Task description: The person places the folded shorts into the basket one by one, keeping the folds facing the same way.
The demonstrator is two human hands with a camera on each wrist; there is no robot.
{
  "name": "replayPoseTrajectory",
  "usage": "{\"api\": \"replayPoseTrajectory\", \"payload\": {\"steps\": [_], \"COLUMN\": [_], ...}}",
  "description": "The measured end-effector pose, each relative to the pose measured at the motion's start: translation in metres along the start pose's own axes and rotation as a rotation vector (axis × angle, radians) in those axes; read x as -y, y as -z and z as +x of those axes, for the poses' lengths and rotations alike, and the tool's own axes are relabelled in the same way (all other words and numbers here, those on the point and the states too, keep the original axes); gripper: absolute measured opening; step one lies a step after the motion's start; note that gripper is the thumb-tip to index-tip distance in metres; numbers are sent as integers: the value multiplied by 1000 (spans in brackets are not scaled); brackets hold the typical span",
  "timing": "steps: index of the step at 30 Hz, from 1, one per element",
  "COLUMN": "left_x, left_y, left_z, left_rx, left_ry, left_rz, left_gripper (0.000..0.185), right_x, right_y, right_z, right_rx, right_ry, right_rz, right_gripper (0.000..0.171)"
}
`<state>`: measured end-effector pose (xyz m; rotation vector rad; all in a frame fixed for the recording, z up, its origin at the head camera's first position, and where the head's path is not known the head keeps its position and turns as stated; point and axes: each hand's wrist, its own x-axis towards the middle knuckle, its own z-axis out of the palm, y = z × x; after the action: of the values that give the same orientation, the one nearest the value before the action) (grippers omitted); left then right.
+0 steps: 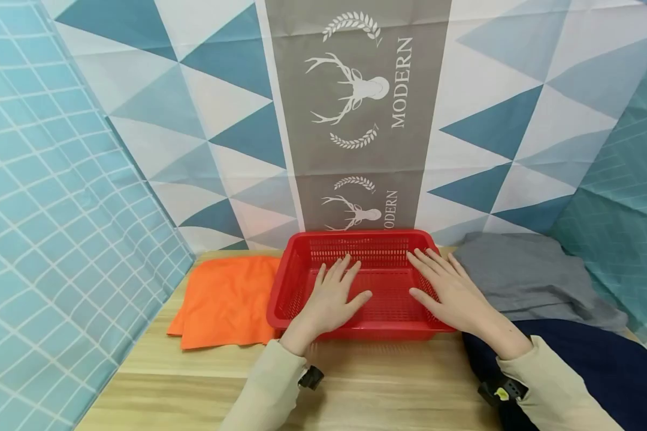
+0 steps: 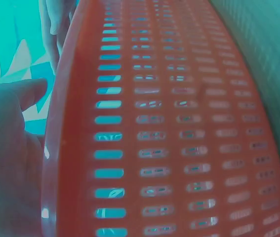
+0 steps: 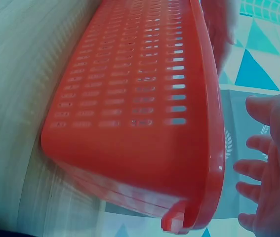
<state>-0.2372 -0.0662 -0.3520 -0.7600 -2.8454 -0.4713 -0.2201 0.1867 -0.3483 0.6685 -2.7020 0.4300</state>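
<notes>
A red slotted plastic basket [image 1: 296, 260] stands on the wooden table, against the patterned backdrop. My left hand [image 1: 334, 296] hovers flat over its left half, fingers straight and spread. Over the right half my right hand [image 1: 453, 290] lies the same way, palm down. Neither hand holds anything. The left wrist view shows the basket's slotted wall [image 2: 179, 138] close up with the left hand [image 2: 6, 163] beside its rim. In the right wrist view the basket's outer side [image 3: 130, 98] fills the frame, the right hand's fingers [image 3: 263, 168] spread beyond its rim.
An orange cloth [image 1: 226, 302] lies flat left of the basket. A grey cloth [image 1: 534, 278] is bunched to the right, with a dark navy cloth [image 1: 587, 359] in front of it. Bare wooden tabletop [image 1: 194, 383] runs along the near edge.
</notes>
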Motion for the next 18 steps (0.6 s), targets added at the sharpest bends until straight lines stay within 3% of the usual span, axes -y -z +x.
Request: {"api": "replayPoseTrajectory", "payload": {"steps": [18], "left_x": [-36], "left_y": [-15], "left_z": [-8], "left_rx": [-13], "left_ry": [-119], "left_rz": [-39], "left_gripper": [65], "right_x": [-16], "right_y": [14], "right_z": [-32], "right_rx": [-111], "right_ry": [34], "right_rz": [-19], "right_gripper": [69]}}
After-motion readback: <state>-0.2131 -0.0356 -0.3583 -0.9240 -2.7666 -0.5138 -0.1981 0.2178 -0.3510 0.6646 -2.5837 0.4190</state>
